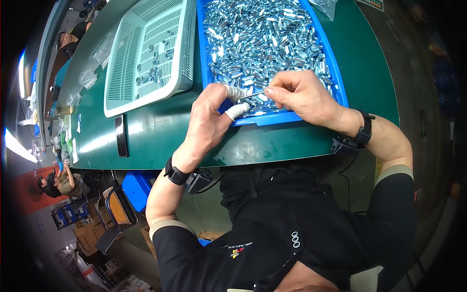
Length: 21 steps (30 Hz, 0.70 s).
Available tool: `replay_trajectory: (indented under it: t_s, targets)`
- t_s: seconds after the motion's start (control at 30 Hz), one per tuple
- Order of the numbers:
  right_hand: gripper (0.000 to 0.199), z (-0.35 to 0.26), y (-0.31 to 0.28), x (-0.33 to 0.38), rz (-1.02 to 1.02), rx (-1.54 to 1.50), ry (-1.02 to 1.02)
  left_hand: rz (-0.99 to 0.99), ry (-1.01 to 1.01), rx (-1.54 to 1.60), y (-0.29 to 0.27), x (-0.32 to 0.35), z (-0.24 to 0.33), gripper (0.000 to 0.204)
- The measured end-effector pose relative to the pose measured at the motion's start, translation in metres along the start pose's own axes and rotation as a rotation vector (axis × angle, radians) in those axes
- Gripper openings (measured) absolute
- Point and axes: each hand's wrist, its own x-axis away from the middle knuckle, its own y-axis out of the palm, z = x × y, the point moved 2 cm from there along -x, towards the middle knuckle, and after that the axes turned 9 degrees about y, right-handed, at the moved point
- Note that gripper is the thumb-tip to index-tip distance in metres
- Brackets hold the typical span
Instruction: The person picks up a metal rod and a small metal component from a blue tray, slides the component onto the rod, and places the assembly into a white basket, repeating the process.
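My left hand (206, 121) is over the near left corner of the blue tray (262, 120), its thumb and index finger wrapped in white tape. Those two fingers are closed around something too small to make out. My right hand (309, 100) pinches a thin metal rod (253, 94) between thumb and index finger. The rod's far tip reaches the taped fingers of the left hand. Beneath both hands, the tray is heaped with small shiny metal parts (265, 44).
Left of the tray, a pale green slotted basket (109, 92) holds several metal parts. A black strip-shaped object (120, 136) lies on the green table (170, 134). Clear plastic bags (88, 79) are at the far left. Below stand a blue stool (136, 191) and a chair (116, 207).
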Motion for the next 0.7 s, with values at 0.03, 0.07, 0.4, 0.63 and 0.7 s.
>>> replay_trajectory:
  t_s: [0.03, 0.07, 0.4, 0.63, 0.7]
  targets:
    - [0.021, 0.000, 0.000, -0.001, -0.008, 0.018, 0.013, -0.003, -0.003, 0.005, 0.000, 0.000, -0.002, 0.026]
    - [0.021, 0.001, 0.000, -0.002, -0.017, 0.036, 0.025, -0.007, 0.053, -0.033, -0.001, -0.001, -0.003, 0.026]
    - [0.035, 0.002, 0.008, 0.001, -0.055, 0.112, 0.041, 0.035, 0.295, -0.049, 0.008, -0.009, 0.006, 0.028]
    - [0.041, -0.002, 0.009, 0.002, -0.032, 0.139, -0.022, 0.072, 0.420, -0.109, 0.006, -0.015, 0.014, 0.024]
    - [0.041, -0.003, 0.008, 0.004, 0.021, 0.100, -0.073, 0.125, 0.428, -0.255, -0.012, -0.017, 0.018, 0.021]
